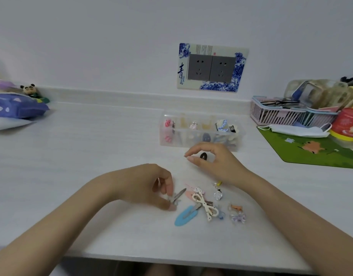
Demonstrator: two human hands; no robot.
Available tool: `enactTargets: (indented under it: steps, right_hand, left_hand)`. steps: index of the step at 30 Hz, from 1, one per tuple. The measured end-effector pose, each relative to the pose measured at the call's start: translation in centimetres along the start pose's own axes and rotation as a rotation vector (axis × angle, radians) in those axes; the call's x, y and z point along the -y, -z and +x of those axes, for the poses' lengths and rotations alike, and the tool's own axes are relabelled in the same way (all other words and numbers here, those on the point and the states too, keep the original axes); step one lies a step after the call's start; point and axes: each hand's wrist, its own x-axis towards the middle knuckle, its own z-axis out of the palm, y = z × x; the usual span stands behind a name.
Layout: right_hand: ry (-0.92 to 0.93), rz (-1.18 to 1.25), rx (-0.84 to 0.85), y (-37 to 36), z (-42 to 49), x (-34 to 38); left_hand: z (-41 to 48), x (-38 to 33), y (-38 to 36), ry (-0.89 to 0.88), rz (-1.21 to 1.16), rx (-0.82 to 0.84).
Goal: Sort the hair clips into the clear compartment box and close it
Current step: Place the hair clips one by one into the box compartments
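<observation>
The clear compartment box (201,134) stands open at the back of the white desk, with several clips in its cells. A pile of loose hair clips lies in front: a blue snap clip (184,217), a cream dotted bow clip (204,206), a pink clip (188,194), a clear bead clip (217,194), an orange clip (235,207) and a lilac flower clip (238,218). My left hand (149,185) pinches a small grey metal clip (177,196) at the pile's left edge. My right hand (213,162) hovers above the desk, fingers curled and apart, over a black oval clip (203,156).
A green mat (311,150) with a white face mask (295,130) lies at right, beside pink baskets (277,114) and a red tin (348,124). A purple pouch (14,108) and a panda figure (29,89) sit at the far left. The desk's front edge runs below my arms.
</observation>
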Motion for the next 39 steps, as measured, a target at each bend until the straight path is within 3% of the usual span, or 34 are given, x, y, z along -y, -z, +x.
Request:
enactTargets:
  steps: [12,15,22,25,30,36,39]
  right_hand:
    - [-0.066,0.039,0.046,-0.1,-0.3,-0.8]
    - [-0.087,0.044,-0.004,-0.1,0.0,-1.0]
    - [-0.169,-0.028,-0.092,0.7,0.5,-1.9]
    - [-0.202,-0.136,-0.188,1.1,0.5,-2.1]
    - [-0.215,-0.303,-0.153,0.1,0.7,-1.7]
    - [-0.137,-0.191,-0.08,-0.4,0.7,-1.4]
    - [-0.131,-0.252,-0.184,-0.4,0.4,-1.7]
  left_hand:
    - [4.4,1.7,1.4,-0.042,-0.251,-0.241]
    - [5.7,1.5,2.0,-0.043,-0.415,-0.235]
    - [7.0,2.3,1.2,-0.071,-0.438,-0.42]
    - [7.1,3.2,0.4,-0.094,-0.337,-0.427]
    - [7.5,3.4,-0.1,-0.112,-0.284,-0.462]
    - [7.7,3.5,-0.7,-0.223,-0.113,-0.379]
    - [8.0,3.4,-0.9,-0.209,-0.019,-0.373]
